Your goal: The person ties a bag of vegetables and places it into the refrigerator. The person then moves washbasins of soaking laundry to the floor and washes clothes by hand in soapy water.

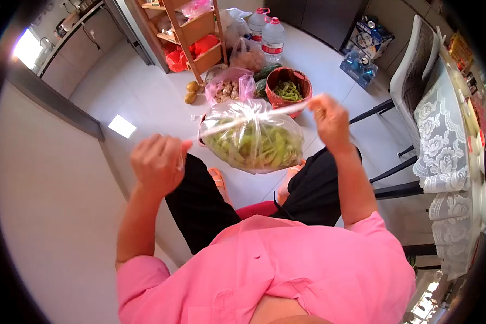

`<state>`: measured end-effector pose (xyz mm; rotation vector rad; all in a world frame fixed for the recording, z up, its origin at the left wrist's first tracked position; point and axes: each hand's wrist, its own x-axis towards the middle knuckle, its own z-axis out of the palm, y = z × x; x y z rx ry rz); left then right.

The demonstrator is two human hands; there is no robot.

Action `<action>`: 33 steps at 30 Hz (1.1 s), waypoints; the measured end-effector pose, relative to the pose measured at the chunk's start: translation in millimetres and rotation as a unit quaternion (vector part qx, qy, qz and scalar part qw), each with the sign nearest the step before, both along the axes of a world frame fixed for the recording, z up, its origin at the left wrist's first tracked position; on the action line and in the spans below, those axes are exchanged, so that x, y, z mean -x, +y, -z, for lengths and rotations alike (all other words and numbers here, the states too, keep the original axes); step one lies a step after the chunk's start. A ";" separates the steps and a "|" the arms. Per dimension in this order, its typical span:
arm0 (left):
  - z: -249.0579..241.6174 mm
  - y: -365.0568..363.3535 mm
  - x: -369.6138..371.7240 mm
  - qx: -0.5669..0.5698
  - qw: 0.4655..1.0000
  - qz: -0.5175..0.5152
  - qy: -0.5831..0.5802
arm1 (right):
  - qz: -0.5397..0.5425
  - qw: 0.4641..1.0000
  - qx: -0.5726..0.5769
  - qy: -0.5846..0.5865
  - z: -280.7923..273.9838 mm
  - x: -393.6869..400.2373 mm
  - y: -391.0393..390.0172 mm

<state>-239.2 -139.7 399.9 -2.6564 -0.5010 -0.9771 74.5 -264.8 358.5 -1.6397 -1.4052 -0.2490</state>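
A clear plastic bag (253, 143) full of green bean pods hangs in front of my knees, its neck drawn together in the middle. Two twisted ends of the bag stretch out tautly to either side. My left hand (159, 162) is closed round the left end. On the other side, my right hand (331, 123) grips the right end, raised a little higher than the left. Behind the bag stands a red bucket (303, 81) with more green pods inside.
On the floor lie a pink bag (245, 85) of garlic-like bulbs and potatoes (191, 93). A wooden shelf (199, 35) and water jugs (273, 40) stand behind. At right are a chair (413, 70) and a table with a lace cloth (440, 129).
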 end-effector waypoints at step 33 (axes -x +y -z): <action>126.2 -35.1 -84.7 0.856 0.502 0.093 -0.083 | -0.144 0.977 0.112 0.109 63.6 94.9 -39.1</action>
